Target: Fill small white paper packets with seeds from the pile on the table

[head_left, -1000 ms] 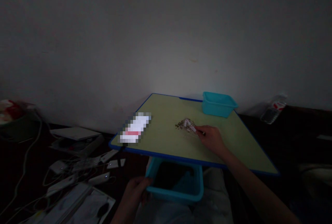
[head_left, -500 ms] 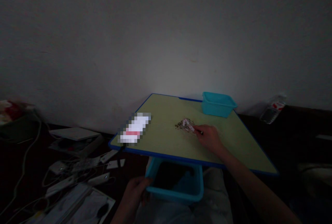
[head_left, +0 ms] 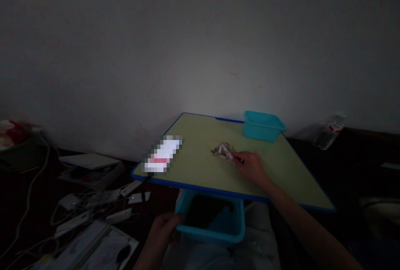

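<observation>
My left hand (head_left: 164, 228) is closed on the left rim of a blue plastic basin (head_left: 215, 236), which rests on my lap under the table's front edge. Dark contents cover much of the basin's bottom; in the dim light I cannot make out their kind. Over the table, my right hand (head_left: 250, 166) is closed on a thin pale pink-and-white thing (head_left: 224, 150) with a dark end showing at the fingers. Its far end lies among a scatter of small dark bits (head_left: 215, 151), like seeds or grains, on the tabletop.
The pale yellow table (head_left: 200, 132) has a blue edge and stands near the wall. A second blue basin (head_left: 263, 128) is at its back right, a blurred-out bright phone-like object (head_left: 163, 154) at its left. Power strips and cables (head_left: 103, 197) clutter the floor at left.
Very little differs. The pale thing in my right hand has shifted slightly among the dark bits. My left hand and the lap basin have stayed in place.
</observation>
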### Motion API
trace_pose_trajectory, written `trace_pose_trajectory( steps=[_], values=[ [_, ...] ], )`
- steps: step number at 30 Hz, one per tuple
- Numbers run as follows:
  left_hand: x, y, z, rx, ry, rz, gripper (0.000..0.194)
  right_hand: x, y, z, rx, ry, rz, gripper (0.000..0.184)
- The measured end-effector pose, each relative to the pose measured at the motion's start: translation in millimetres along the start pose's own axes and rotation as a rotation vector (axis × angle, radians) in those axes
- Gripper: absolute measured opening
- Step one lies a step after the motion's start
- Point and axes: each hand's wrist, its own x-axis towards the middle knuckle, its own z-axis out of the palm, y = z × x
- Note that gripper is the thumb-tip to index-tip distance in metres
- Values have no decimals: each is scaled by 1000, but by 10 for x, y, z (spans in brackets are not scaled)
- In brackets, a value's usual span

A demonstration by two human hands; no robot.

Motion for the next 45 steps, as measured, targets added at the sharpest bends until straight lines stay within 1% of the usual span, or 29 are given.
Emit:
trace_pose_trajectory(
  steps=[5, 9, 13, 17, 24, 27, 31, 37, 41, 45],
  values=[
    [-22, 31, 12, -1, 29, -14, 36, 13, -16, 2, 10, -29, 23, 27],
    [-22, 15, 12, -19, 55, -16, 34, 8, -13, 8, 9, -25, 27, 27],
    [-1, -20, 4, -25, 34, -23, 37, 4, -11, 21, 21, -16, 3, 27],
    [10, -38, 3, -43, 14, -1, 37, 11, -12, 44, 16, -11, -3, 28],
    [-41, 35, 25, -24, 30, -3, 38, 40, -51, 68, 14, -17, -11, 28],
    [-26, 25, 9, -12, 39, -6, 37, 51, -76, 63, 13, -18, -17, 28],
    [13, -24, -19, -2, 9, 22, 40, 49, -68, 55, 14, -2, 6, 28],
    [12, -36, -12, -27, -5, 8, 40, 47, -50, 43, -19, -6, 34, 28],
    [8, -34, -8, -16, -2, 33, 40, 60, -59, 32, -44, -1, 27, 29],
    [10, -43, -12, -13, 25, 18, 39, 72, -48, 28, -36, -3, 18, 28]
  ],
)
